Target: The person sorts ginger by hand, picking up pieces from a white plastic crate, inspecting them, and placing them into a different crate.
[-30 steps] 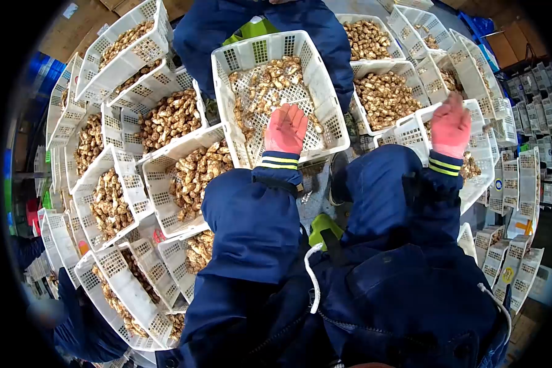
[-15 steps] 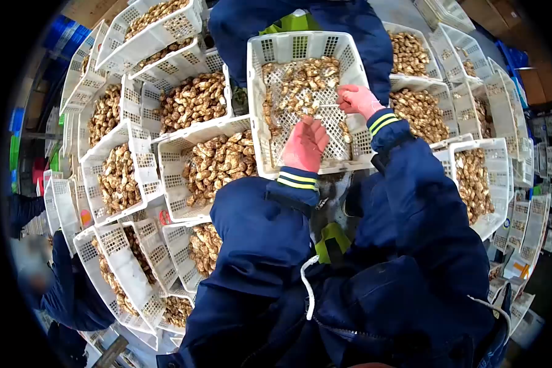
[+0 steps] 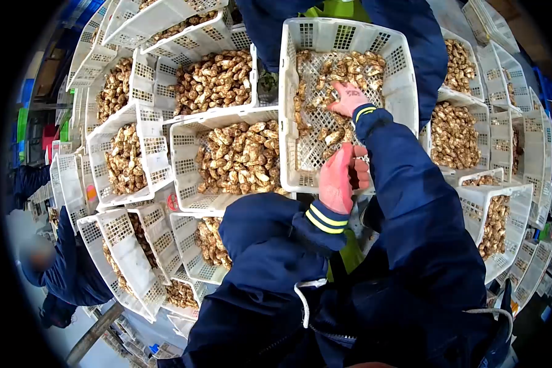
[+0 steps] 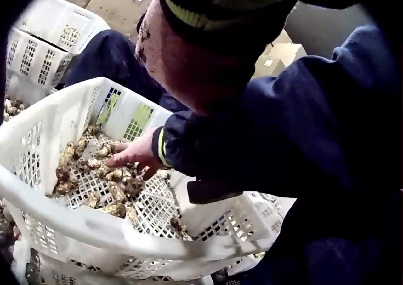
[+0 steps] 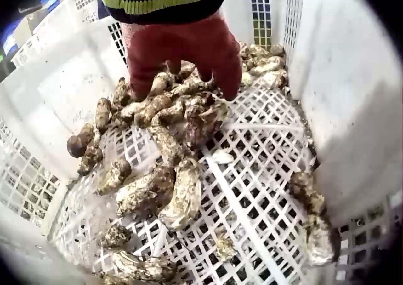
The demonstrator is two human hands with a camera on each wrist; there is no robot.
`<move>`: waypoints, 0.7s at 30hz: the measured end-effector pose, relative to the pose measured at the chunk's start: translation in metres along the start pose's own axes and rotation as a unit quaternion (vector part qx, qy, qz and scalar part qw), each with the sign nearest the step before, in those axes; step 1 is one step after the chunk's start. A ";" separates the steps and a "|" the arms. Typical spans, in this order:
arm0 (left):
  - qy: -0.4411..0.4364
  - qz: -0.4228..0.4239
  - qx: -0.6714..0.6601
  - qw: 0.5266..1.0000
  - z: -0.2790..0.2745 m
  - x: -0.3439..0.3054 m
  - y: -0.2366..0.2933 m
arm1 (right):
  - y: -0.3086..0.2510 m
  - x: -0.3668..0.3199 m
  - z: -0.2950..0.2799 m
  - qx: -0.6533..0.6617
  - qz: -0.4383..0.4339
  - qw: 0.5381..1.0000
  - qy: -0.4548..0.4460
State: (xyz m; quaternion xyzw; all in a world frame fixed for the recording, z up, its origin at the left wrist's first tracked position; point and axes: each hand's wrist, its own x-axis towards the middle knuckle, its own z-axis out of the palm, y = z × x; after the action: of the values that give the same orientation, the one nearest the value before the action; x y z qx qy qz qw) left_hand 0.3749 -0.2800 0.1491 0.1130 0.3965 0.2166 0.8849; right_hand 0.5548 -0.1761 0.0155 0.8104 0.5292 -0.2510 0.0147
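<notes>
Straight in front stands a white plastic crate (image 3: 290,67) with a lattice floor and a loose layer of stubby, dirt-specked brown-and-cream pieces (image 3: 368,61), like mushrooms or tubers. My right hand (image 3: 349,98) reaches into it. Its fingers (image 5: 228,77) are spread and point down right at the heap in the right wrist view. Over the crate's near rim my left hand (image 3: 336,178) has its palm turned to the right and its fingers loosely bent, with no piece showing in it. Closer up, several larger pieces (image 5: 182,200) lie apart on the lattice below the right hand.
White crates filled with similar pieces crowd both sides, such as a full crate (image 3: 184,138) at left and another crate (image 3: 515,245) at right. Opposite sits a person in dark blue trousers (image 3: 414,37). Another person (image 3: 73,264) works at far left.
My right hand has swung from the crates at the right into the middle crate, among the pieces. The left hand has drawn back to the near rim. The head view has shifted.
</notes>
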 end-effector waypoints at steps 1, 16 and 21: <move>0.019 0.002 0.012 1.000 0.001 -0.001 0.001 | -0.004 0.000 0.006 -0.028 -0.016 0.999 0.002; -0.038 0.057 -0.043 0.997 -0.014 0.012 -0.001 | 0.014 -0.010 0.049 -0.076 -0.062 0.995 0.024; 0.025 0.110 -0.078 0.991 -0.011 0.010 0.007 | 0.041 -0.012 0.013 -0.091 -0.044 0.995 -0.017</move>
State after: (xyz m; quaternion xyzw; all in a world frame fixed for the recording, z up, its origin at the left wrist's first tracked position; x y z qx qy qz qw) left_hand 0.3708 -0.2687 0.1381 0.0815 0.3852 0.3459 0.8516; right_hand 0.5818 -0.2082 -0.0006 0.7768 0.5852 -0.2159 0.0867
